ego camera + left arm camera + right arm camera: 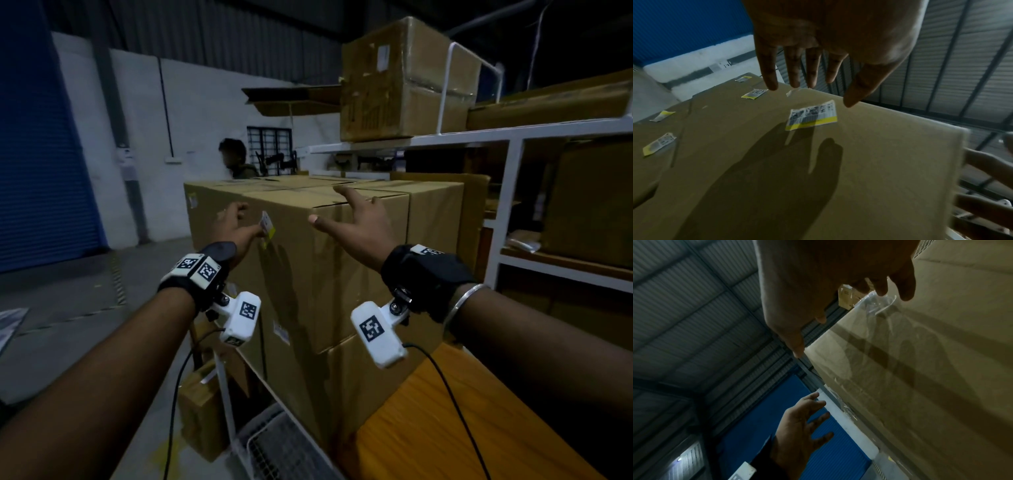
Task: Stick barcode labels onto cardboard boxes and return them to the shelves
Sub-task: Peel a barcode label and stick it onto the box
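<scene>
A large cardboard box (pixel 325 274) stands on the rack with one corner toward me. A white and yellow barcode label (pixel 266 224) is stuck on its left face, seen clearly in the left wrist view (pixel 812 116). My left hand (pixel 243 222) is open beside that label; its straight fingers (pixel 793 73) hover just off the cardboard (pixel 879 162) and cast a shadow on it. My right hand (pixel 329 205) is open with fingers spread at the box's upper front edge. Its fingers (pixel 906 288) are over the taped cardboard (pixel 920 369); contact is unclear. Neither hand holds anything.
More boxes with similar labels (pixel 754 93) sit to the left. A white shelf frame (pixel 507 205) rises at right, with a taped box (pixel 394 85) on top. A person (pixel 236 161) is behind the boxes. Blue roller door (pixel 34 154) at left, orange surface (pixel 445 411) below.
</scene>
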